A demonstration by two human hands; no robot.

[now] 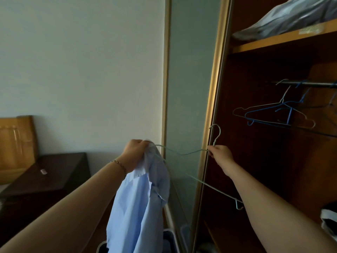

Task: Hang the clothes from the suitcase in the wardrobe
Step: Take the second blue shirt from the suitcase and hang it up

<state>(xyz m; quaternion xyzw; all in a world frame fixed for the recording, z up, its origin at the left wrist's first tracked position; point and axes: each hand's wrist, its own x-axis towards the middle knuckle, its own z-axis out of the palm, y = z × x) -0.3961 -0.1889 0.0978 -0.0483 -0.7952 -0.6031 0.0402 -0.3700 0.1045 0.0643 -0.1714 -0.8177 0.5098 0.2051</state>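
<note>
From the head view, a pale wire hanger was held up between both hands in front of the open wardrobe. The left hand was closed tightly around the collar end of a light blue shirt together with one shoulder of the hanger, the fingers curled so that cloth and wire were gripped as one. A thin chain bracelet was seen on that wrist. The shirt was draped down from the fist, hanging loose below the forearm, its lower part reaching toward a dark, pale-rimmed container at the bottom edge, whose nature could not be told. The right hand was pinched on the neck of the hanger just below its hook, which stood upright and free beside the wardrobe's frosted sliding door. The hanger's lower bar was slanted down to the right, passing behind the right forearm. Inside the wardrobe, a dark rail was fitted under a wooden shelf, and several empty wire hangers, blue and pale, were hung from it, well apart from the held hanger. A grey bundle was laid on the shelf. To the left, a dark wooden cabinet was placed against the wall, with a small pale object on its top
</note>
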